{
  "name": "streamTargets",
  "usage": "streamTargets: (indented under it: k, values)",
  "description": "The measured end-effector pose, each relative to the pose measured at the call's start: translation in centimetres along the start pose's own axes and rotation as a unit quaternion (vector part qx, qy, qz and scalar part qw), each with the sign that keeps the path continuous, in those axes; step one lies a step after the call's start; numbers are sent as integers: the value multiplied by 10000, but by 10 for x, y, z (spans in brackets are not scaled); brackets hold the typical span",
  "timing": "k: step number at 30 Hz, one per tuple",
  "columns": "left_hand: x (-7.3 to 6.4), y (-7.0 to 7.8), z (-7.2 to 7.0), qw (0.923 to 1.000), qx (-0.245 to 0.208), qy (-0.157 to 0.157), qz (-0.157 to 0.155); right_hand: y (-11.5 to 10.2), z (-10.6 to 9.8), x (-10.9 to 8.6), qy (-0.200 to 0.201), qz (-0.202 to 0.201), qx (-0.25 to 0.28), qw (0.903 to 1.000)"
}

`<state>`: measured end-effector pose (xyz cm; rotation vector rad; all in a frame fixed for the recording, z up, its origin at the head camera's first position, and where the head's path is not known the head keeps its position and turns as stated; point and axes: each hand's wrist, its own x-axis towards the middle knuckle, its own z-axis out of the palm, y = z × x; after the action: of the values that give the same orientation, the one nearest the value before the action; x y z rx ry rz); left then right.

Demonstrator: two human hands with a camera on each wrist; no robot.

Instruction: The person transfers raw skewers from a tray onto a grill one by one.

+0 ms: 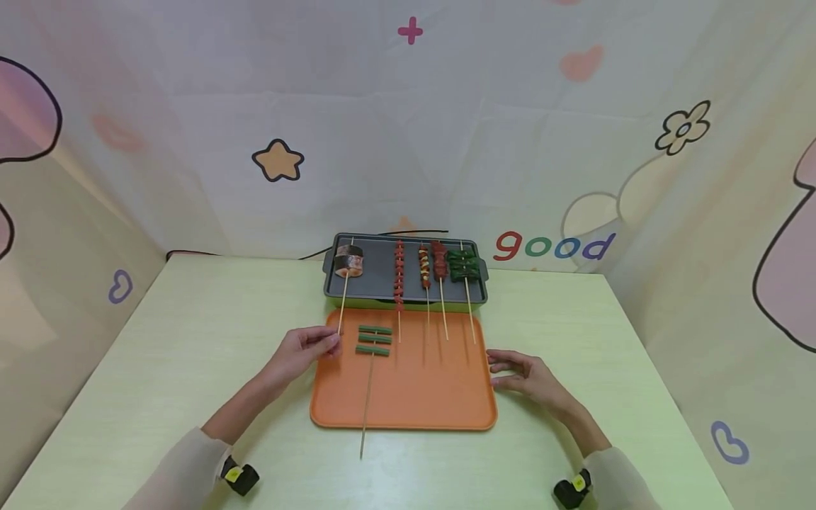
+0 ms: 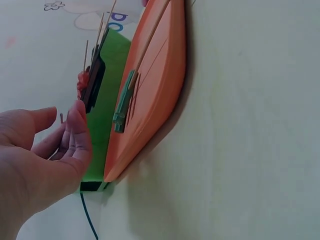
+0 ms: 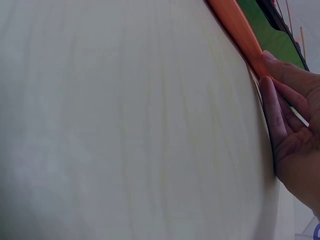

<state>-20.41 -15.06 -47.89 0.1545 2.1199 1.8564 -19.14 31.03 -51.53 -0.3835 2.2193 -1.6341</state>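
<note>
My left hand (image 1: 312, 346) is at the lower end of the leftmost skewer (image 1: 345, 297), which carries a thick dark-wrapped piece. In the left wrist view the stick's tip shows between thumb and fingers, with a gap around it. That skewer lies on the dark grill pan (image 1: 376, 283), its stick reaching over the orange tray (image 1: 421, 397). A skewer of green pieces (image 1: 373, 339) lies on the tray, its stick jutting past the front edge. At the tray's right edge, my right hand (image 1: 525, 375) touches the rim with its fingertips, fingers loosely extended.
Farther right on the pan lie a thin red skewer (image 1: 399, 273), a red-and-yellow one (image 1: 424, 268), a dark red one (image 1: 439, 261) and a leafy green one (image 1: 464, 265). Behind the pan, a black cable (image 1: 315, 253) runs along the patterned curtain (image 1: 382, 142).
</note>
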Motion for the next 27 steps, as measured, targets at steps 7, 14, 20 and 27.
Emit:
streamTargets:
  k: [7, 14, 20, 27]
  values:
    - [-47, -7, 13, 9980, 137, -615, -88, 3, 3, -2, 21, 6, 32, 10000]
    - [-92, -19, 36, 9898, -109, -1415, -87, 2, 2, -5, 70, 16, -93, 9999]
    - [-102, -26, 52, 9897, -351, -1379, -181, 2, 0, -5, 51, -47, -97, 9999]
    - [-98, -33, 63, 9874, -735, -1221, -692, 1, 1, -1, 125, 0, -158, 9998]
